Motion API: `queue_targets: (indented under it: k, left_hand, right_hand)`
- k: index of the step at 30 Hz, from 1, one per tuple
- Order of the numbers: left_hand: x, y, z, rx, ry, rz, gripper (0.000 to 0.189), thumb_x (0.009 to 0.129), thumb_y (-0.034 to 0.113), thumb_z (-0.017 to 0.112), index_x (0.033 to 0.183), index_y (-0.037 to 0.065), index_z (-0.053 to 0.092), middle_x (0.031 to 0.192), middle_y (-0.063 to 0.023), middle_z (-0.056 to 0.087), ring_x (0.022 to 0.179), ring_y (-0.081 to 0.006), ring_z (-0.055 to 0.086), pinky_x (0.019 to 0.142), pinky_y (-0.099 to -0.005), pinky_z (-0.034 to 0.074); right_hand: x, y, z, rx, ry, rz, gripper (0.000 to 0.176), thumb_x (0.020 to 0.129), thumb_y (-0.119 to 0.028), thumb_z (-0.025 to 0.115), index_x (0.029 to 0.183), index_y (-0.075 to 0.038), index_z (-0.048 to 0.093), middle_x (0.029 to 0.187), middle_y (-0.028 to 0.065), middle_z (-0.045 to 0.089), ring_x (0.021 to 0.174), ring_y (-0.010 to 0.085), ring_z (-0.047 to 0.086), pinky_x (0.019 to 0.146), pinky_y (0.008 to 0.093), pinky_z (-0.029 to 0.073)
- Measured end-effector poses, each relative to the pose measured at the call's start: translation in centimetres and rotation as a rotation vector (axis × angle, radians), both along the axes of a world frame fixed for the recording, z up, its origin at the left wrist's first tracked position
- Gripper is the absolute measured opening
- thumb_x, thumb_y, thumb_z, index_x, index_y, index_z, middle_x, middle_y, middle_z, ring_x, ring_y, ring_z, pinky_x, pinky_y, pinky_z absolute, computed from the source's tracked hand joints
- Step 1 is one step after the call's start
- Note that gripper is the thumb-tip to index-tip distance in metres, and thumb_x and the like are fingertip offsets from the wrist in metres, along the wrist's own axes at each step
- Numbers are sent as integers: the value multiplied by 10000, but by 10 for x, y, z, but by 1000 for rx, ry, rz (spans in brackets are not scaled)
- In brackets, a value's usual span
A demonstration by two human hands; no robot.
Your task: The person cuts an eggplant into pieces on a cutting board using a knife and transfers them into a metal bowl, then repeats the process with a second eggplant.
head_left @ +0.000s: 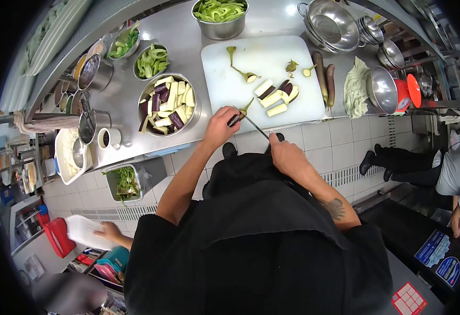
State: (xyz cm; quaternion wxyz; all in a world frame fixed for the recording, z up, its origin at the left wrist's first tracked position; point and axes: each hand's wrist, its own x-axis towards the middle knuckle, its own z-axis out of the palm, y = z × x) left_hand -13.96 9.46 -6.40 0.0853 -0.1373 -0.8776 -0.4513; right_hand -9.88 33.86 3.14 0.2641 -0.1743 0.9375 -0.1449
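Note:
My left hand (222, 125) is closed around a piece of eggplant (234, 120) with a green stem, at the front edge of the white cutting board (219, 68). In my right hand (287, 155) is a knife (256, 127), its blade reaching to the eggplant's stem end. Cut eggplant pieces (277, 109) lie on the board, with trimmed stems (249, 77) behind them. Left of the board stands a metal bowl (195, 113) full of eggplant chunks. Two long whole eggplants (320, 73) lie at the board's right edge.
Bowls of cut green vegetables (152, 62) stand at the left and back. A cloth (356, 86) and metal bowls (382, 90) are at the right. Below the counter is a bin (159, 169). One person (457, 176) is at far right; another's hand (111, 232) holds a white container at lower left.

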Motion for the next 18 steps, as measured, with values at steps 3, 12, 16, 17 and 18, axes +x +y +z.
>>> queue_targets:
  k: [3, 12, 16, 17, 18]
  left_hand:
    - [5, -1, -4, 19, -3, -13, 302, 753, 25, 761, 1039, 37, 665, 1043, -119, 670, 997, -328, 643, 862, -417, 539]
    - [13, 6, -3, -106, -159, 145, 435, 739, 27, 776, 1142, 47, 614, 1000, -145, 646, 901, -346, 675, 824, -396, 568]
    - [12, -22, 41, 120, -98, 291, 438, 777, 30, 762, 1190, 56, 620, 1004, -131, 706, 887, -247, 712, 811, -344, 565]
    - [11, -30, 67, 94, -61, 344, 399, 779, 33, 752, 1160, 40, 636, 999, -138, 715, 879, -239, 719, 797, -347, 569]
    - [9, -40, 92, 65, -27, 400, 361, 781, 35, 742, 1131, 25, 653, 994, -145, 724, 871, -231, 726, 783, -350, 573]
  right_hand:
    - [1, -11, -54, -70, 29, -9, 212, 918, -52, 504, 1113, 20, 464, 810, 301, 681, 776, 491, 688, 688, 577, 556]
    - [-25, 4, -59, -408, -59, -78, 216, 1012, -200, 522, 1094, -19, 439, 815, 321, 651, 803, 535, 626, 732, 606, 475]
    - [-21, 30, -26, -538, 15, -267, 203, 1011, -192, 548, 1061, -28, 438, 822, 307, 649, 812, 535, 611, 705, 595, 452]
    - [-19, 38, -22, -503, 40, -353, 201, 1011, -190, 550, 1053, -24, 444, 802, 303, 648, 806, 534, 613, 692, 592, 454]
    - [-16, 45, -21, -467, 61, -436, 199, 1011, -189, 552, 1046, -21, 451, 783, 299, 647, 801, 533, 615, 680, 589, 456]
